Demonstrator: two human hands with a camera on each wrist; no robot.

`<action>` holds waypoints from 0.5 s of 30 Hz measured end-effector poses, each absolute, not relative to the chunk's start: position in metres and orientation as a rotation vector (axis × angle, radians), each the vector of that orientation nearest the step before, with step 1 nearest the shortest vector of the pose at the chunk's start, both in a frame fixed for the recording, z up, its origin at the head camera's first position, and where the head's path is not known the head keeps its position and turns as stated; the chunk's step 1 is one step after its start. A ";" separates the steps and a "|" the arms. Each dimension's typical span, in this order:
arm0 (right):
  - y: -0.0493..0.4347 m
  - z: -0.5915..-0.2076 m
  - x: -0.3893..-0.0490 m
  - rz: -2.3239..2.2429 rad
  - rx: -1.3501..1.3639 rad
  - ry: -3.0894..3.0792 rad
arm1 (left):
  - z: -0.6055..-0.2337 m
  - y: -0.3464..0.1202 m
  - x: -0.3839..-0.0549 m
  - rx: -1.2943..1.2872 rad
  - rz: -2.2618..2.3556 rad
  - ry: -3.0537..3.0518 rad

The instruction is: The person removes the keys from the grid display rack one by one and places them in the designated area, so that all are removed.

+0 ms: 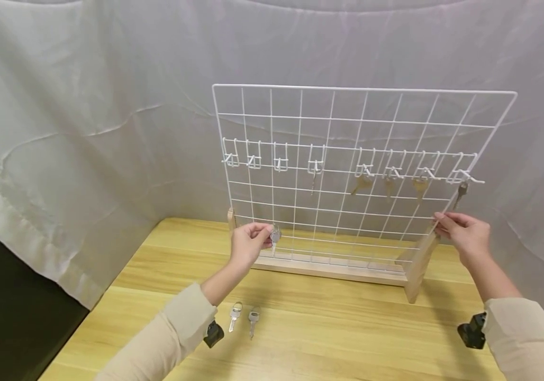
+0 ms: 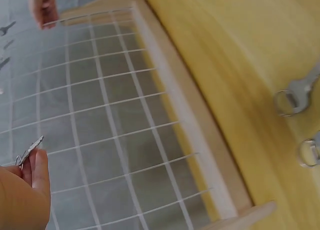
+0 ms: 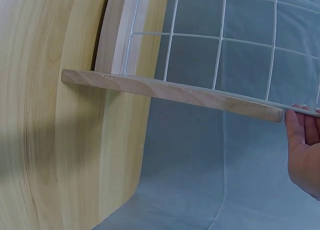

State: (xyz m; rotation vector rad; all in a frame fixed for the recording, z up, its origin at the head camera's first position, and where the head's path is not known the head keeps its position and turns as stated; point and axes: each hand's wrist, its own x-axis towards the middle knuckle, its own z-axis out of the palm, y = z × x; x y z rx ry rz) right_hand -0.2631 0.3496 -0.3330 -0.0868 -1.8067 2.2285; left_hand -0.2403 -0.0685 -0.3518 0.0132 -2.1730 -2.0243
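Observation:
A silver key (image 1: 275, 236) with a small ring is pinched between the thumb and fingers of my left hand (image 1: 249, 244), in front of the grid's lower left part. In the left wrist view the same key (image 2: 33, 148) points up from the fingertips. My right hand (image 1: 464, 235) grips the right edge of the white wire grid (image 1: 329, 214), just above the end of its wooden side foot (image 1: 419, 267). The right wrist view shows the fingers of that hand (image 3: 304, 145) around the edge wire. Two more silver keys (image 1: 235, 316) with rings lie on the table.
White hooks (image 1: 280, 164) hang in a row across the grid. A key (image 1: 314, 180) hangs from a middle hook, and several brass and dark keys (image 1: 420, 186) hang from the right-hand hooks. The wooden table (image 1: 329, 328) meets a grey curtain (image 1: 124, 69) behind the rack.

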 end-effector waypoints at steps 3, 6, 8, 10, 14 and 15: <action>0.350 -0.333 -0.262 2.226 -0.090 -1.809 | -0.364 -0.069 -0.237 0.025 -2.037 -2.205; 0.349 -0.334 -0.262 2.220 -0.091 -1.814 | -0.377 -0.069 -0.233 0.044 -2.054 -2.240; 0.349 -0.333 -0.262 2.216 -0.091 -1.814 | -0.387 -0.070 -0.230 0.044 -2.061 -2.269; 0.349 -0.333 -0.262 2.217 -0.091 -1.809 | -0.395 -0.070 -0.228 0.044 -2.070 -2.288; 0.348 -0.333 -0.262 2.231 -0.091 -1.794 | -0.411 -0.070 -0.222 0.031 -2.082 -2.313; 0.348 -0.333 -0.262 2.235 -0.090 -1.791 | -0.415 -0.071 -0.220 0.036 -2.091 -2.315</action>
